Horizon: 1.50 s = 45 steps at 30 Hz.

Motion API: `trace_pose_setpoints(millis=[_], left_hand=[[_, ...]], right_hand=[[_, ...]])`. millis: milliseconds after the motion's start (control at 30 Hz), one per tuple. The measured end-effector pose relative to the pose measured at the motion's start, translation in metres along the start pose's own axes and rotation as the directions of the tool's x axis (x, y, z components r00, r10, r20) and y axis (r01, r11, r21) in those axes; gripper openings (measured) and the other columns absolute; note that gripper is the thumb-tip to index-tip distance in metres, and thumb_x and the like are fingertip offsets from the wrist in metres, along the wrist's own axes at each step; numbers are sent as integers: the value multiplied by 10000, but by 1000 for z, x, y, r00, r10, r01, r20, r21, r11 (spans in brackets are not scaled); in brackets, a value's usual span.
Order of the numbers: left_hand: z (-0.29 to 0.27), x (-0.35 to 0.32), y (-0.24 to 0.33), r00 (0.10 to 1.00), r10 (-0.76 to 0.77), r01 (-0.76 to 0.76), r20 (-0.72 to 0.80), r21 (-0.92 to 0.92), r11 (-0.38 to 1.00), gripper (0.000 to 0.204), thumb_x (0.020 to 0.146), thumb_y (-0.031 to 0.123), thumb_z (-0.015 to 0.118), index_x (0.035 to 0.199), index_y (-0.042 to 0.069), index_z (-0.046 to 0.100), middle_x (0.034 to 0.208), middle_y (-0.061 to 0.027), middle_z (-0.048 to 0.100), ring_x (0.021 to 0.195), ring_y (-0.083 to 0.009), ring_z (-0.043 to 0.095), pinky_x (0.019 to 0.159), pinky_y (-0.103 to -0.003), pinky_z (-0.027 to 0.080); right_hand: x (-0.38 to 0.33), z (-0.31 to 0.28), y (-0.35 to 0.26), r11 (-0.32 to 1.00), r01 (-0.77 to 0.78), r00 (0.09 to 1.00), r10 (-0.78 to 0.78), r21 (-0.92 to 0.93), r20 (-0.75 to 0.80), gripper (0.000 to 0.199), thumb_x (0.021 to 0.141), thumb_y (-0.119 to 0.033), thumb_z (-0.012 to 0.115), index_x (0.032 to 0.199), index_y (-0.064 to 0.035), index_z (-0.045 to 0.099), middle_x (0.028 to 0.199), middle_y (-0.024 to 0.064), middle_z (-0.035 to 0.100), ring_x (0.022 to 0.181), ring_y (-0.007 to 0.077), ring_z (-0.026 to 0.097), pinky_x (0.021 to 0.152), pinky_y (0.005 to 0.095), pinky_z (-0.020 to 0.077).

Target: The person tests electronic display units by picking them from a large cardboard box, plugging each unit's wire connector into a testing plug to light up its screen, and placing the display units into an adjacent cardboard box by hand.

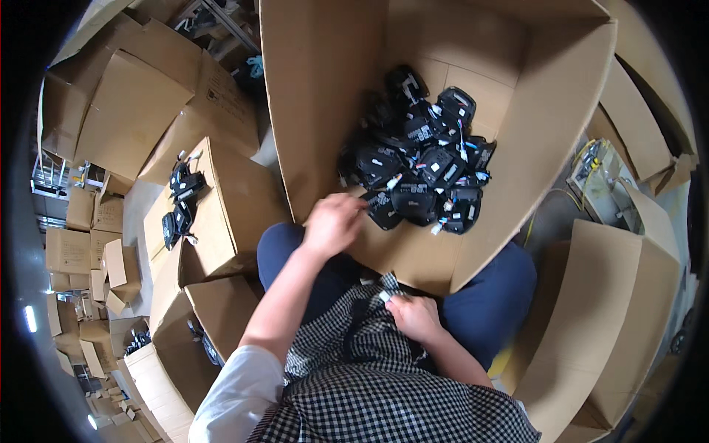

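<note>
Several black electronic units (417,201) with coloured wires and white plugs lie in a loose pile inside a large open cardboard box (546,140). My left hand (336,220) is over the box's near left edge, close to the nearest unit. Its fingers are curled, and anything in them is hidden. Low in front of my body, my right hand (415,316) is closed, pinching a small white piece (385,295) above the checkered apron (369,391). What that piece is, I cannot make out.
A closed carton (251,203) at the left bears a few more black units (181,199). Open cartons (583,295) stand at the right, and another open carton (221,306) is by my left knee. Stacked boxes (133,111) fill the far left.
</note>
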<state>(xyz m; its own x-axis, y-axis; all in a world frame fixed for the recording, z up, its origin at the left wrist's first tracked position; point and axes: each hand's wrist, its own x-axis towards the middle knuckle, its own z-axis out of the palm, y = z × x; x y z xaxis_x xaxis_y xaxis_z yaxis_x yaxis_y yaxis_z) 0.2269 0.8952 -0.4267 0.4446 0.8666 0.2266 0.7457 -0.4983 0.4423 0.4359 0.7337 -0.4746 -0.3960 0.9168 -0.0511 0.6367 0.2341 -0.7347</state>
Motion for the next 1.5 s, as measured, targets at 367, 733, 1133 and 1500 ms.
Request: trace_pose_setpoints(millis=[367,733,1133,1500], left_hand=[[187,104,-21,836,-264,-12,480,497,868,430,873,430,506,1172,153,642,1392,-102,460,1369,-322,274,1123,-491,163],[152,124,-14,935,-251,206,250,194,959,332,722,43,607,1051,58,563,1031,-141,584,963,-322,599,806,-406,504],[64,-21,35,771,446,-380,455,-235,895,192,701,52,592,893,43,602,933,-114,598,938,-320,592,805,-411,492],[99,-149,57,900,135,140,414,-569,810,448,737,-9,698,1165,22,569,1178,-166,587,1098,-351,567,935,-396,473]], right_hand=[[-1,-17,6,975,-221,975,220,37,34,195,826,-248,625,723,-83,618,664,139,629,599,339,625,549,451,502],[2,-23,-2,967,-230,973,230,108,18,205,842,-278,616,747,-96,622,631,155,621,594,350,628,562,481,503],[-28,4,-9,992,-115,992,117,52,-55,229,874,-262,569,752,-68,586,664,184,609,597,388,601,559,496,473],[-22,24,24,644,-331,857,511,690,-65,204,940,-169,549,856,-2,630,533,33,538,490,82,511,475,272,413]])
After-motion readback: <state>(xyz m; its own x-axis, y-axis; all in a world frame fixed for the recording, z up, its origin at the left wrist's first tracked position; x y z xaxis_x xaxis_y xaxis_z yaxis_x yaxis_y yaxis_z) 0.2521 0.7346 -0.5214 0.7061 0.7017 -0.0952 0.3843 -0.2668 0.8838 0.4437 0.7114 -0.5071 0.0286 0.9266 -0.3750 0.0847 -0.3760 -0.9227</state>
